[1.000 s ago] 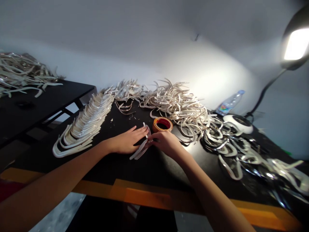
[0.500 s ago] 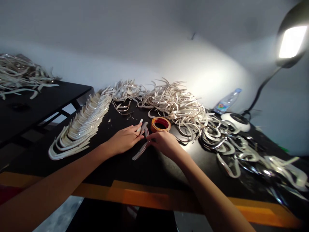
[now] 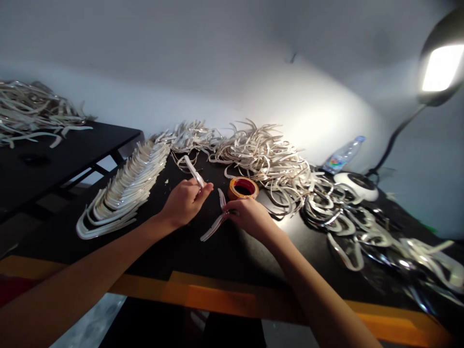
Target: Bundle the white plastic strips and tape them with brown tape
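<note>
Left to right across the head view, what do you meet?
Strip pile on side table, fanned stack of pale curved strips, left hand gripping a strip, right hand pinching another strip, plastic water bottle, desk lamp.

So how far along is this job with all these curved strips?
The tidy, nested row of curved strips looks done. In hand: the left hand grips a white strip, and the right hand pinches a forked strip. Apparently left to do: the tangled heap behind the tape roll and the shiny tangle to the right.
</note>
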The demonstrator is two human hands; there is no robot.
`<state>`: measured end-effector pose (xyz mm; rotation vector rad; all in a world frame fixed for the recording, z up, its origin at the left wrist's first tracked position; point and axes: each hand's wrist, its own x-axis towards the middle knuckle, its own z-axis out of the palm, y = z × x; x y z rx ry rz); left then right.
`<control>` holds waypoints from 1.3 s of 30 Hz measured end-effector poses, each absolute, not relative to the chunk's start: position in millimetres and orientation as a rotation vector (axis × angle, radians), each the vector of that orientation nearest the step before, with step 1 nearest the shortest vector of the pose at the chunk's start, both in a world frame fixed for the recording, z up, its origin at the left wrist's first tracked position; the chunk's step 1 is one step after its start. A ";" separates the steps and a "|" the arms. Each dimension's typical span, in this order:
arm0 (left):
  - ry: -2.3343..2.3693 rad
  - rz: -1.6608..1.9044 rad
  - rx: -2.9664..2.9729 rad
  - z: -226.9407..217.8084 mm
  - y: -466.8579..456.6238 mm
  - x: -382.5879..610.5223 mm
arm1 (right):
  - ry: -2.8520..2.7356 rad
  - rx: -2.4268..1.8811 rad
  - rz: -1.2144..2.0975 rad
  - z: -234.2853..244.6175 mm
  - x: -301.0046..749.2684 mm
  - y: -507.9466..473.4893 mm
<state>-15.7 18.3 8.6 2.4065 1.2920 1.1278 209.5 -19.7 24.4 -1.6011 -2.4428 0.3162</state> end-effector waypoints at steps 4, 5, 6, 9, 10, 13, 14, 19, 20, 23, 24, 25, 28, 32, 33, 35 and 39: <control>1.309 1.184 2.266 16.9 16.7 -19.3 | -2.445 -1.588 0.303 22.4 210.0 -19.1; 1.313 1.181 2.256 19.1 16.8 -20.7 | -2.446 -1.588 0.301 21.9 210.1 -18.7; 1.311 1.179 2.254 20.9 17.1 -22.1 | -2.447 -1.588 0.299 21.5 210.0 -18.3; 1.337 1.132 2.308 23.0 19.1 -24.7 | -2.451 -1.595 0.298 20.7 209.8 -17.5; 1.363 1.082 2.354 22.5 20.2 -24.7 | -2.448 -1.595 0.299 20.6 209.7 -17.4; 1.403 0.869 2.504 17.3 25.3 -23.5 | -2.432 -1.587 0.308 19.8 209.9 -17.0; 1.414 0.813 2.545 14.6 27.8 -23.3 | -2.426 -1.585 0.310 19.4 210.0 -16.9; 1.647 0.628 2.705 2.0 42.4 -27.6 | -2.418 -1.573 0.313 17.6 210.4 -16.2; 1.675 0.601 2.714 1.4 44.2 -28.8 | -2.421 -1.568 0.316 17.5 210.4 -16.2; 1.716 0.587 2.769 3.2 45.0 -30.6 | -2.412 -1.565 0.315 17.8 210.5 -16.5; 1.738 0.568 2.785 4.2 44.1 -30.8 | -2.407 -1.565 0.317 18.1 210.6 -16.7; 1.777 0.528 2.781 4.9 43.1 -30.8 | -2.403 -1.561 0.321 18.4 210.6 -16.8; 1.911 0.339 2.672 4.4 40.9 -31.4 | -2.409 -1.545 0.343 19.8 210.3 -17.0; 1.894 0.268 2.661 3.3 40.3 -32.4 | -2.404 -1.545 0.346 20.9 209.5 -16.9; 1.883 0.292 2.662 4.2 39.8 -32.2 | -2.403 -1.548 0.348 20.7 209.4 -16.9; 1.886 0.385 2.612 7.4 37.9 -31.3 | -2.403 -1.554 0.351 20.0 209.5 -16.8; 1.688 0.745 2.348 13.0 33.8 -28.3 | -2.403 -1.548 0.341 18.0 210.3 -16.6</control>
